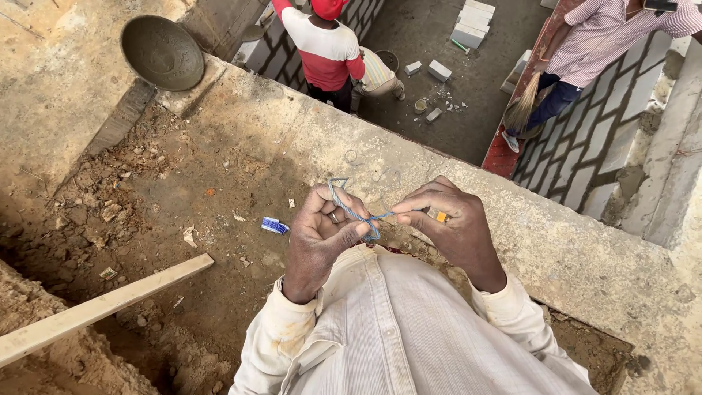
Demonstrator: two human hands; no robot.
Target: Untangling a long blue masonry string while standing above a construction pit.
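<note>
My left hand [319, 238] and my right hand [450, 219] are raised in front of my chest, a little apart. Between them runs a thin blue-and-white twisted cord [351, 208]. The left hand's thumb and fingers pinch one end, with a loop of cord standing above the fingers. My right hand pinches the other end. Something small and orange [441, 216] shows at the right hand's fingers. My pale long-sleeved shirt [395, 329] fills the lower middle of the view.
I stand on dirt beside a concrete ledge [512, 219]. A wooden plank [102, 307] lies at lower left, a round metal pan [161, 53] at upper left, a blue scrap [275, 225] on the soil. Below the ledge, two people stand among grey blocks [472, 25] and block walls.
</note>
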